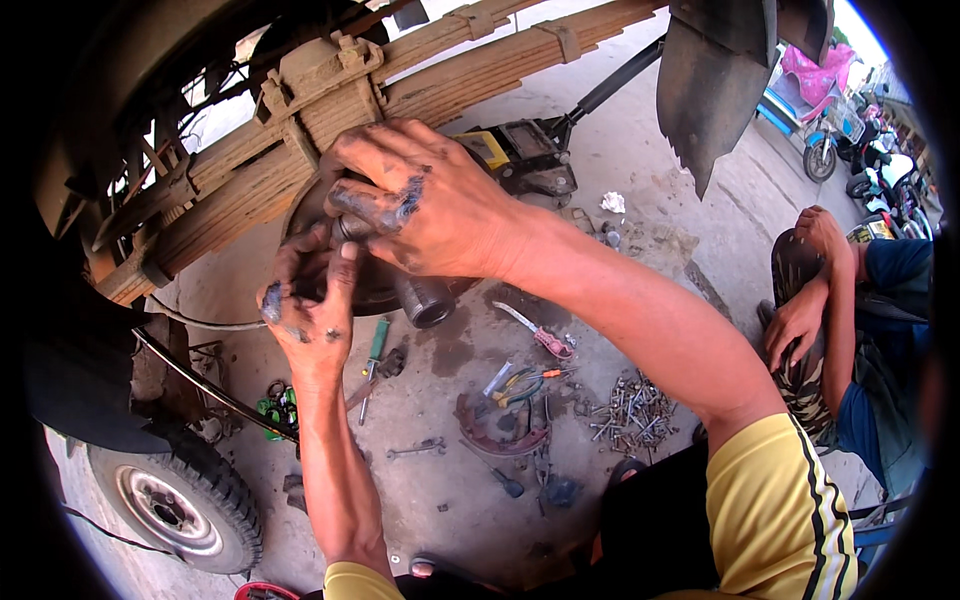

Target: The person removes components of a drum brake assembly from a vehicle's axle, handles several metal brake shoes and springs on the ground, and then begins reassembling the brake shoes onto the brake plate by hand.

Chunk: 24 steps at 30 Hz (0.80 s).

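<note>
Both my hands are at the dark round wheel end below the leaf spring [240, 200]. My right hand [425, 205], smeared with black grease, reaches over the top with its fingers curled. Just below and left of it, my left hand [312, 305] has thumb and fingers bent upward. A small dark round metal part [350, 228] shows between the fingers of both hands; its kind is largely hidden. Under my right wrist a dark hollow axle end [428, 302] sticks out toward me. Much of the wheel end lies behind my hands.
A yellow and black jack [515, 150] stands under the vehicle. On the concrete lie a green-handled screwdriver [377, 345], a red-handled knife [540, 332], pliers [518, 387], a wrench [415, 448], a curved brake shoe [500, 430] and piled bolts [635, 410]. A person [850, 320] sits at right.
</note>
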Each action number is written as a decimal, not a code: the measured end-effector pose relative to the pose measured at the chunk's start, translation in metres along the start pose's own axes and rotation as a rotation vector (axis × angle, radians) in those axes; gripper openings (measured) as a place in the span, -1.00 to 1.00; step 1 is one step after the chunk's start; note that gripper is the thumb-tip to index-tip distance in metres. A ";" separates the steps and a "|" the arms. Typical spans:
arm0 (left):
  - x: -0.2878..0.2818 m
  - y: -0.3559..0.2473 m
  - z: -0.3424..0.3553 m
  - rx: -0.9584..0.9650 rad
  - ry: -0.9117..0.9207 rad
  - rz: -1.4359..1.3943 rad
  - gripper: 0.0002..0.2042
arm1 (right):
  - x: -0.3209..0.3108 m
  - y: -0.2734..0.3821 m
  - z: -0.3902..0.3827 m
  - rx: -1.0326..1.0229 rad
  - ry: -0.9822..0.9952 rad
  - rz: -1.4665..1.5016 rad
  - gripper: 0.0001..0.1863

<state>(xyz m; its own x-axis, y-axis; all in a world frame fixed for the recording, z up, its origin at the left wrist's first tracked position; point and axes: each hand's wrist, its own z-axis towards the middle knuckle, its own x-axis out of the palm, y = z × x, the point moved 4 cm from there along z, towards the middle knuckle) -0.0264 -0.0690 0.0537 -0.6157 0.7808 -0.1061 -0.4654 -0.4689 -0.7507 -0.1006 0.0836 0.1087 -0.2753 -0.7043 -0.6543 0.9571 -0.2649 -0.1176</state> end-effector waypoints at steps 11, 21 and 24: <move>-0.001 0.005 0.005 -0.105 0.055 -0.026 -0.83 | -0.002 0.001 0.000 -0.003 -0.010 -0.002 -0.47; 0.011 -0.027 0.005 0.099 0.039 0.272 -0.78 | -0.003 0.000 0.001 -0.011 -0.084 -0.035 -0.48; 0.013 -0.030 0.003 0.076 0.039 0.270 -0.78 | -0.004 0.001 0.001 -0.013 -0.037 -0.020 -0.51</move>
<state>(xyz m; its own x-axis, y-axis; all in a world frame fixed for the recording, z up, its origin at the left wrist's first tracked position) -0.0224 -0.0455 0.0764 -0.6992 0.6384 -0.3219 -0.3351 -0.6903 -0.6412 -0.0990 0.0855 0.1116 -0.2975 -0.7227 -0.6239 0.9523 -0.2711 -0.1401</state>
